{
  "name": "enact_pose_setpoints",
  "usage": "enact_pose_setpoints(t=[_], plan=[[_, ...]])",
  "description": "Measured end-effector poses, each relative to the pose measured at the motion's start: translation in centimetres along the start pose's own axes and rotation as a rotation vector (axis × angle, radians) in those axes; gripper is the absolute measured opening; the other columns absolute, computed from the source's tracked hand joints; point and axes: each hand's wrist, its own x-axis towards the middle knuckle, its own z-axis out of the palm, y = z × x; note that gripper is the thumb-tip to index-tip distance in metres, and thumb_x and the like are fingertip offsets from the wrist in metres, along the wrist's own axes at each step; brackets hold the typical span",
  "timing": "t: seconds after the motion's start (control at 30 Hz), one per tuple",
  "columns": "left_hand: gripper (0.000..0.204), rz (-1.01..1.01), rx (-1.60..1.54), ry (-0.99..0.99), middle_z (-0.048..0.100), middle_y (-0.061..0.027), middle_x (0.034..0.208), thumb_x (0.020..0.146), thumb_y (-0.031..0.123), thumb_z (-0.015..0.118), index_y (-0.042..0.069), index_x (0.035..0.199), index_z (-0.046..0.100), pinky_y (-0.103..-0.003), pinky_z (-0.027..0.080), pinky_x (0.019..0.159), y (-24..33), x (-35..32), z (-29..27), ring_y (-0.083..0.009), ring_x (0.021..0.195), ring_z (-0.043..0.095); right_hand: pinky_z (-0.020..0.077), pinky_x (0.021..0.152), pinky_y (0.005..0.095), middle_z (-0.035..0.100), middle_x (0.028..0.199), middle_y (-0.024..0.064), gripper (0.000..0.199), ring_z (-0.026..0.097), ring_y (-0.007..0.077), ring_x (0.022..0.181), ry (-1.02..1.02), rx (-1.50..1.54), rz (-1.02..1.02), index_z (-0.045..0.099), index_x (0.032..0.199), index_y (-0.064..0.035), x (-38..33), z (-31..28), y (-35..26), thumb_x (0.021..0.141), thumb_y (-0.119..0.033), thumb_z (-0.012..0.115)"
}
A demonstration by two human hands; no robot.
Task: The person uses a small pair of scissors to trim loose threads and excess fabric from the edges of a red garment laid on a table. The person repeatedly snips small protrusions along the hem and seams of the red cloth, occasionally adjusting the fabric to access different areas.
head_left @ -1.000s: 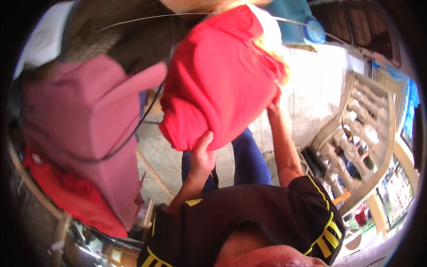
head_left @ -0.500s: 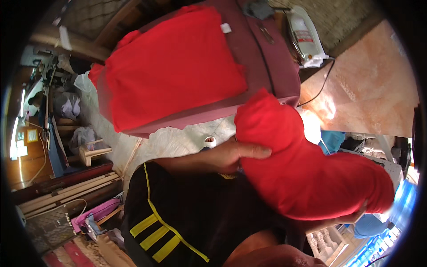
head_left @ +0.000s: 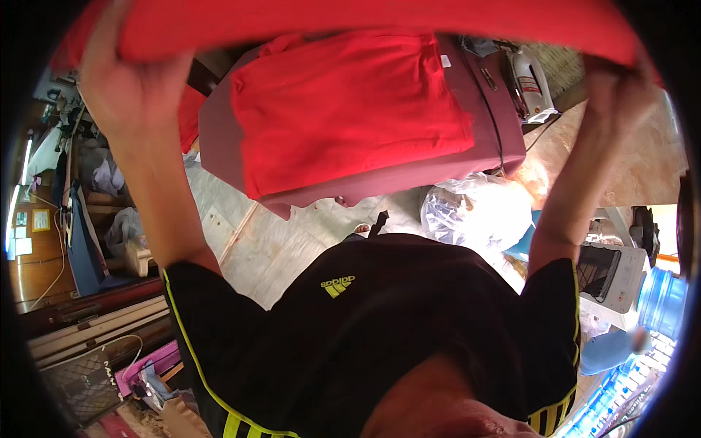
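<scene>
Both hands up at head height, each gripping one end of a red cloth (head_left: 380, 22) stretched across the top of the view. Left hand (head_left: 120, 80) is closed on the left end, fingers wrapped over the edge. Right hand (head_left: 621, 91) is closed on the right end, mostly hidden behind the fabric; the grip looks firm, but I can't see the fingertips.

Below it, a second red cloth (head_left: 350, 117) lies flat and roughly squared on a maroon padded board (head_left: 504, 139). An iron (head_left: 529, 84) stands at the board's far right, cord trailing off the edge. A clear plastic bag (head_left: 475, 212) sits on the floor just past the board's near side; a blue water jug (head_left: 661, 299) is well off to the right.

Step, as I read it: the held cloth is spread and airborne, mid-way to being laid down or shaken flat. It isn't touching the board.

The next move likely calls for even tension on both ends, lowering it square to the board and keeping the right end away from the iron.
</scene>
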Motion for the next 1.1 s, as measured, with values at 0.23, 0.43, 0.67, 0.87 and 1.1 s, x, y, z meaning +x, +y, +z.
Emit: enact_pose_setpoints(t=[0.23, 0.43, 0.67, 0.87, 1.1], plan=[[0.06, -0.347, 0.291, 0.4, 0.062, -0.0067, 0.122, 0.084, -0.001, 0.073, 0.004, 0.138, 0.048, -0.035, 0.052, 0.094, -12.2, -18.9, -19.4, -0.02, 0.111, 0.06, 0.0479, 0.102, 0.0407, 0.059, 0.131, 0.0085, 0.045, 0.057, 0.0252, 0.121, 0.188, -0.05, 0.835, 0.058, 0.127, -0.0071, -22.7, -12.8, 16.0, 0.084, -0.008, 0.07], [0.055, -0.645, 0.051, 0.541, 0.063, -0.0105, 0.113, 0.086, 0.005, 0.074, 0.007, 0.135, 0.048, -0.037, 0.053, 0.062, -11.9, -22.5, -21.5, -0.0245, 0.091, 0.065, 0.0509, 0.095, 0.0453, 0.058, 0.133, 0.0079, 0.056, 0.057, 0.0244, 0.121, 0.308, -0.129, 1.084, 0.048, 0.138, -0.0095, -25.2, -16.2, 15.7, 0.087, -0.019, 0.07], [0.075, -0.628, 0.985, 0.115, 0.059, -0.0161, 0.127, 0.08, 0.022, 0.084, 0.0, 0.14, 0.046, -0.044, 0.051, 0.092, -9.3, -19.5, -24.2, -0.0316, 0.112, 0.06, 0.054, 0.089, 0.0421, 0.07, 0.107, 0.0122, 0.052, 0.068, 0.0189, 0.103, 0.052, -0.616, 1.464, 0.052, 0.13, -0.006, -20.1, -20.4, 11.8, 0.087, -0.025, 0.074], [0.053, 0.073, 1.643, -0.15, 0.058, -0.0213, 0.124, 0.083, 0.026, 0.078, 0.0, 0.125, 0.058, -0.049, 0.04, 0.102, -11.2, -11.8, -17.2, -0.039, 0.118, 0.053, 0.0535, 0.087, 0.0389, 0.068, 0.105, 0.0128, 0.056, 0.067, 0.0285, 0.096, -0.606, -1.686, 0.488, 0.064, 0.117, -0.0051, -10.4, -14.5, 9.8, 0.069, -0.023, 0.086], [0.038, 0.254, 1.682, -0.654, 0.055, -0.0069, 0.125, 0.083, 0.022, 0.073, 0.014, 0.119, 0.065, -0.049, 0.039, 0.097, -28.1, -3.1, -11.1, -0.0324, 0.118, 0.049, 0.0474, 0.097, 0.0447, 0.061, 0.115, 0.0115, 0.033, 0.058, 0.0334, 0.109, -1.21, -1.267, -0.004, 0.067, 0.108, -0.0104, -8.2, -12.0, 23.4, 0.077, -0.016, 0.077]])
